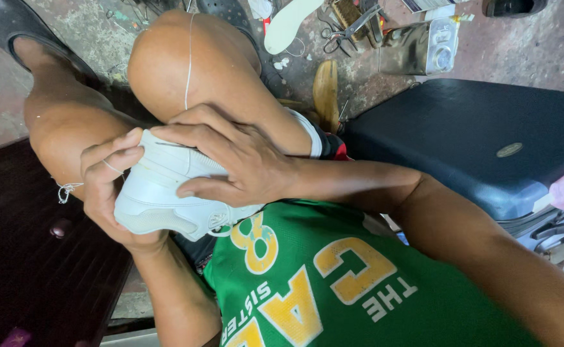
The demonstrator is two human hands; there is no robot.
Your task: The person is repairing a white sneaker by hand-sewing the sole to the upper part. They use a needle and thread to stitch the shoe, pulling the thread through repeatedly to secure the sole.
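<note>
A white shoe [166, 193] rests against the person's bent knee [185, 64]. The left hand [111, 193] cups the shoe from below, fingers closed on it, thread [189, 58] looped round one finger. The right hand [230, 160] lies over the shoe, fingers gripping it. Beyond the knee lie scissors [346, 29].

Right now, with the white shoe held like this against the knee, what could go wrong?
The white thread runs taut over the knee, so it may rub the skin. The right hand covers the white shoe, so a stitch could go astray. The left hand alone supports it from below; it might slip.
</note>
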